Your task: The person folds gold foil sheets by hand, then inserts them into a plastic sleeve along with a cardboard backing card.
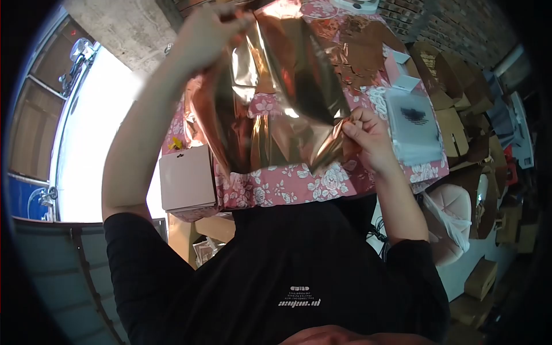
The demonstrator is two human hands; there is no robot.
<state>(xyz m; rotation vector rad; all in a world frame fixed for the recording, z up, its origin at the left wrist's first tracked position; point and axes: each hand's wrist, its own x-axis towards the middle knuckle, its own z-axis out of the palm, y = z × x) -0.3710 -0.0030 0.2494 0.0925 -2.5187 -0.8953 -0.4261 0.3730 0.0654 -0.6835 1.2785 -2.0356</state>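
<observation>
A shiny rose-gold foil sheet (299,75) is stretched above the table in front of me, creased and strongly reflecting light. Up at its far left edge, my left hand (213,31) is closed on the foil, somewhat blurred, with the arm reaching across. My right hand (368,135) pinches the gathered lower right corner between thumb and fingers. Through a gap in the middle of the foil, the pink floral tablecloth (264,105) shows. More flat copper-coloured foil (362,49) lies behind, on the far right part of the table.
Grey-brown cards (187,178) are stacked at the table's near left corner, by a small yellow item (175,144). On the right lie clear plastic bags (414,123), white cord (377,99) and an open white box (401,72). Cardboard boxes (460,121) and a padded stool (448,218) stand beyond.
</observation>
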